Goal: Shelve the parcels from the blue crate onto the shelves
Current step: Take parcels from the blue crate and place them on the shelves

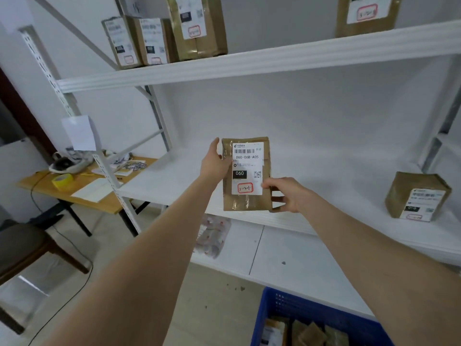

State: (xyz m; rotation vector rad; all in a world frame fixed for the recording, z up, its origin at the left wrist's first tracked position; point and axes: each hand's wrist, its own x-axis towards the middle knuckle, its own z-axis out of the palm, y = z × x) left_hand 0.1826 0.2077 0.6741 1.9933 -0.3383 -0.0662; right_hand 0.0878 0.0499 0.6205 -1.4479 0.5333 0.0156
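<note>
Parcel point(245, 173) stands upright at the middle shelf's point(329, 188) front. The left hand point(215, 162) grips its 9 o'clock edge, and the right hand point(287, 194) pinches its 4 o'clock corner. The crate point(279, 304) sits at 5 o'clock.

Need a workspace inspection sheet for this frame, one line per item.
Surface: white middle shelf.
Job's things: held parcel upright at shelf front; boxed parcel on shelf, right; more parcels in blue crate below.
Clutter: plastic bag on lower shelf.
Grips: left hand holds parcel's left edge; right hand grips its lower right corner.
Cables: black cable hanging off wooden table.
Surroundings: tape roll on table; chair at left.
</note>
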